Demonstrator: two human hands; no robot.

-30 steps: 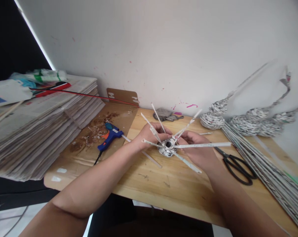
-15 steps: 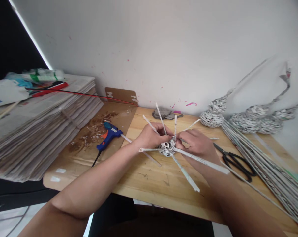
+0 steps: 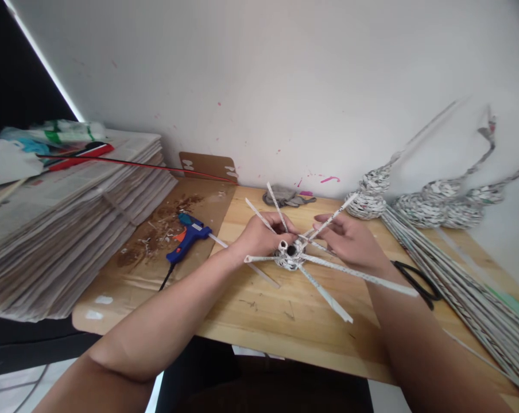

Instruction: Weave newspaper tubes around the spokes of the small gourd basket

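Observation:
A small woven piece of rolled newspaper (image 3: 290, 263) stands on the wooden table, with several paper tubes sticking out around it like spokes. My left hand (image 3: 264, 234) is closed on its far left side, thumb near the top. My right hand (image 3: 349, 238) is just right of it, fingers curled round a rolled paper tube (image 3: 318, 246) that runs from the weave into the hand. One spoke (image 3: 334, 217) slants up in front of the right fingertips. Another long spoke (image 3: 358, 272) passes below that hand, over the wrist.
A blue glue gun (image 3: 188, 236) lies on brown cardboard (image 3: 126, 287) at left, beside a tall newspaper stack (image 3: 130, 189). Black-handled scissors (image 3: 418, 284) lie partly behind my right forearm. A bundle of paper tubes (image 3: 457, 292) and finished woven paper shapes (image 3: 367, 203) are at right; a grey cloth (image 3: 285, 197) lies by the wall.
My right hand has moved away from the weave to the right, and its fingers have loosened. An upright spoke now leans right. The left hand stays at the piece.

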